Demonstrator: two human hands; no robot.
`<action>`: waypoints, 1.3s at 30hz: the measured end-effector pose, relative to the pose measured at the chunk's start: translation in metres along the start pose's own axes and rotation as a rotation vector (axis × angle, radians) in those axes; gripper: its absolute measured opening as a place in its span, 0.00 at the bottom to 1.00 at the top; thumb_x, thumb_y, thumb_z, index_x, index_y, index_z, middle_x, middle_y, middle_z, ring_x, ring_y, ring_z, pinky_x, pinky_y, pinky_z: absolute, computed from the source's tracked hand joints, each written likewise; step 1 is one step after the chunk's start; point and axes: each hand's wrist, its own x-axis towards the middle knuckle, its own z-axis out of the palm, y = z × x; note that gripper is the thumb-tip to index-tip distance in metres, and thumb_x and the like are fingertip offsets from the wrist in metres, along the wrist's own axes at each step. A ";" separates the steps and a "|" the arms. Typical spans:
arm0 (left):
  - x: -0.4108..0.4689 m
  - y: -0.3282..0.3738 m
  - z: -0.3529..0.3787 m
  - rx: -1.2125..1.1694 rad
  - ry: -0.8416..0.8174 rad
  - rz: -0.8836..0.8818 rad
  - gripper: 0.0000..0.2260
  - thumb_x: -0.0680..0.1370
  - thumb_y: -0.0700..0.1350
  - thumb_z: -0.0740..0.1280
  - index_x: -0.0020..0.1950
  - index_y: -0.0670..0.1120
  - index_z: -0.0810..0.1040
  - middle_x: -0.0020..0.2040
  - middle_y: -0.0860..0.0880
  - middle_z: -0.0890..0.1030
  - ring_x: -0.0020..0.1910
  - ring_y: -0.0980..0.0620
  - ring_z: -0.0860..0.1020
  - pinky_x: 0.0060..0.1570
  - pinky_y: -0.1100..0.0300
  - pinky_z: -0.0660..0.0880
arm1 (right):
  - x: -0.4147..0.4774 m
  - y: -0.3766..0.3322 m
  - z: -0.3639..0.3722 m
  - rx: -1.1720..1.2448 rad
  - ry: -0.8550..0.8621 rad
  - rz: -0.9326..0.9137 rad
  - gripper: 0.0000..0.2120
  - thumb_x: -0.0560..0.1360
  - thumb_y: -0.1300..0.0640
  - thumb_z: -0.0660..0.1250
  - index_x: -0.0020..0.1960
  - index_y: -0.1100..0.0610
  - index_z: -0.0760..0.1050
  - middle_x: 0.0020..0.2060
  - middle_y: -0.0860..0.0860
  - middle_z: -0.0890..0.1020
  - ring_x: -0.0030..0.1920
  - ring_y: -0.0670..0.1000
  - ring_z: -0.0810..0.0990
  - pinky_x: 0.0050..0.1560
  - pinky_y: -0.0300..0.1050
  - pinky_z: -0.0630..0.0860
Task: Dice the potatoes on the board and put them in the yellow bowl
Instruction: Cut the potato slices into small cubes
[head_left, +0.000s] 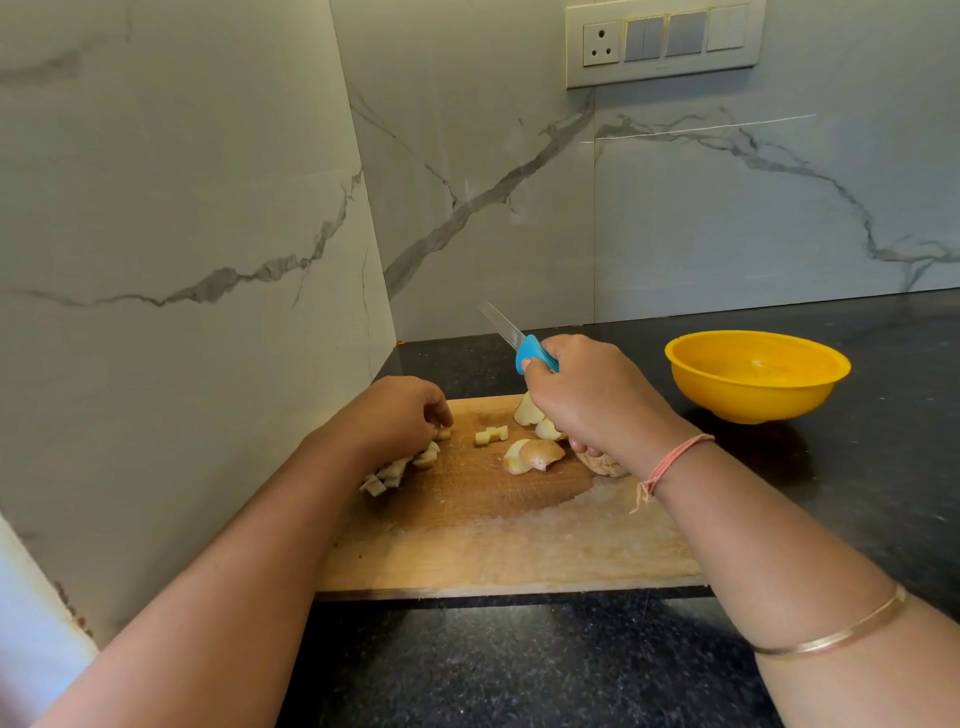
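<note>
A wooden cutting board lies on the black counter. My left hand curls over a heap of diced potato at the board's left edge. A few loose cubes lie mid-board. Potato slices with skin and larger pieces sit to the right, partly hidden by my right hand. That hand grips a blue-handled knife, lifted off the board with the blade pointing up and back-left. The yellow bowl stands to the right of the board and looks empty.
Marble walls close the corner at the left and behind. A switch panel is on the back wall. Black counter stretches in front of the board and off to the right.
</note>
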 end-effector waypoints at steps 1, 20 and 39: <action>0.001 0.000 0.000 0.014 -0.008 0.003 0.12 0.78 0.37 0.65 0.58 0.49 0.80 0.55 0.51 0.80 0.51 0.55 0.76 0.50 0.64 0.74 | 0.000 0.000 0.000 0.001 0.000 -0.001 0.16 0.81 0.51 0.54 0.64 0.55 0.70 0.35 0.47 0.71 0.30 0.45 0.71 0.31 0.36 0.71; 0.001 0.022 0.004 -0.096 0.045 0.101 0.10 0.78 0.47 0.66 0.59 0.55 0.78 0.58 0.54 0.76 0.57 0.55 0.74 0.54 0.61 0.73 | 0.000 0.000 0.000 -0.011 0.000 0.003 0.16 0.81 0.51 0.53 0.65 0.56 0.69 0.36 0.46 0.70 0.31 0.46 0.71 0.32 0.35 0.70; 0.006 0.009 -0.005 -0.290 0.244 -0.037 0.09 0.77 0.53 0.66 0.56 0.53 0.77 0.60 0.49 0.77 0.59 0.51 0.74 0.51 0.58 0.72 | 0.001 0.002 0.001 -0.009 0.002 0.006 0.16 0.81 0.51 0.54 0.64 0.56 0.70 0.35 0.47 0.71 0.30 0.46 0.71 0.32 0.35 0.70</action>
